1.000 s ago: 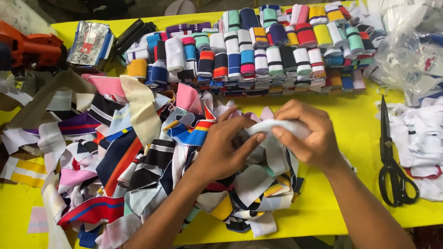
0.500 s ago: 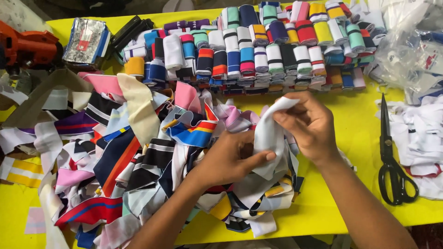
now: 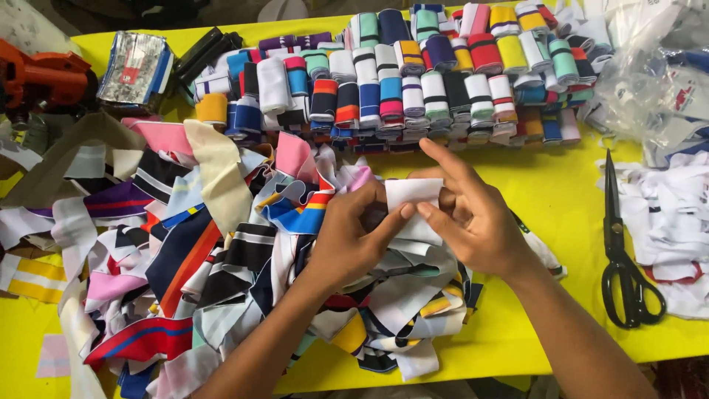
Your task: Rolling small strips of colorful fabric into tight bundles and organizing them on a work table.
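At the far left edge of the yellow counter (image 3: pixel 561 199) sits an orange tool (image 3: pixel 40 74), partly cut off, and just beside it a crinkled silver packet (image 3: pixel 136 66) with a black flat object (image 3: pixel 207 48) leaning next to it. Below these spreads a loose heap of ribbed fabric strips (image 3: pixel 185 251) in pink, cream, navy, red and white stripes, tumbled over one another and reaching to the near edge of the counter. Along the back runs a row of rolled fabric bundles (image 3: pixel 413 81), packed side by side in many colours from blue and white through red, yellow and green.

Over the right part of the heap the two hands meet. The left hand (image 3: pixel 351 240) has its thumb and fingers pressed together on the lower edge of a white fabric strip (image 3: pixel 413 196), pinching it. The right hand (image 3: pixel 476 222) touches the same strip from the other side, thumb on its front edge and fingers partly spread behind it, the forefinger pointing up and away; so the strip is held between both hands, lifted just above the pile near the middle of the counter.

Further right, on bare yellow, lie black scissors (image 3: pixel 620 251) with blades closed, points toward the back. Beyond them is a pile of white fabric pieces (image 3: pixel 676 214), and above that a clear plastic bag (image 3: pixel 657 81) with more cloth inside
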